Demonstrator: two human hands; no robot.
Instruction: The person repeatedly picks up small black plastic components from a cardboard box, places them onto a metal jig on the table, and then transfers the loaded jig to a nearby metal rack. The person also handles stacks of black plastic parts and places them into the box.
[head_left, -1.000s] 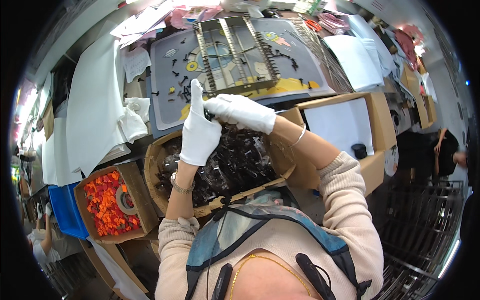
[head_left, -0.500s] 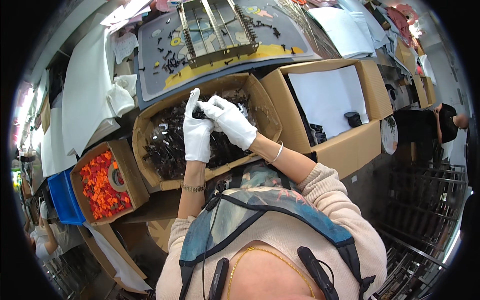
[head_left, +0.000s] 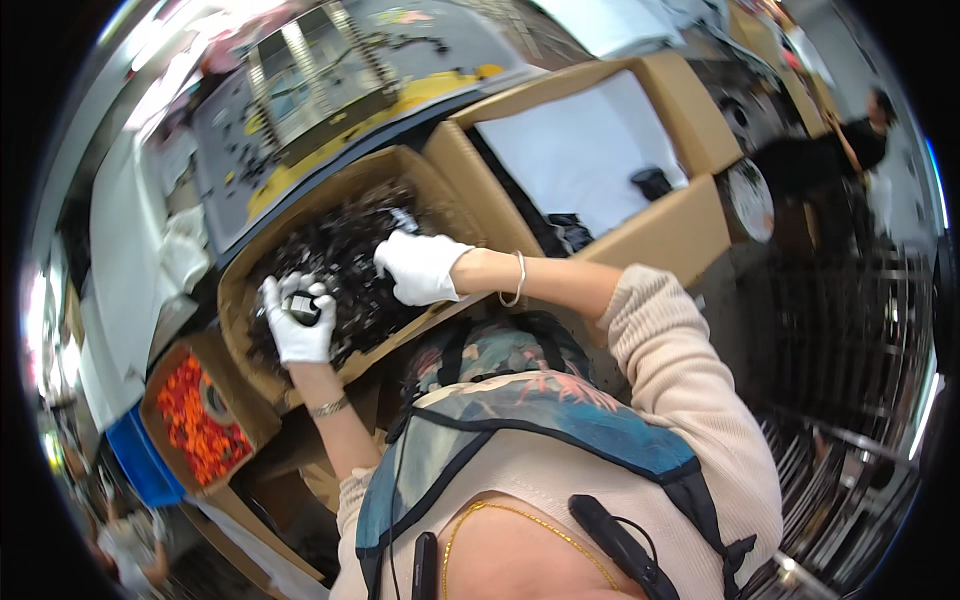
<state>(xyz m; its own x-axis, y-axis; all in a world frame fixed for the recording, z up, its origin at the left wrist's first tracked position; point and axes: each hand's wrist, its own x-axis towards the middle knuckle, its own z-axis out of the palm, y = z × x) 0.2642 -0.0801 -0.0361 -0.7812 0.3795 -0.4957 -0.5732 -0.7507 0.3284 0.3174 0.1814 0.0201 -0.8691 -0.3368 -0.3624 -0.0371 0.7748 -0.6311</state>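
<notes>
My left hand [head_left: 303, 335], in a white glove, is at the near left of a cardboard box [head_left: 232, 290] full of small dark shiny parts [head_left: 345, 240]. Its fingers curl around a small black part [head_left: 302, 306] with a pale, shiny patch. My right hand [head_left: 425, 268], also gloved, is over the right side of the same box. Its fingers are bent down and closed toward the dark parts, and whatever they grip is hidden. The two hands are apart.
Right of the parts box stands a cardboard box [head_left: 640, 240] lined with white sheet, holding a few black pieces. A smaller box of orange and red pieces [head_left: 200, 425] and a blue bin [head_left: 140, 460] are at left. Beyond, a metal rack [head_left: 315, 80] lies on a grey mat [head_left: 225, 125].
My hands were together over the box; they have parted, the left moving left and nearer with a black part, the right moving slightly nearer. The whole view has also turned and shifted.
</notes>
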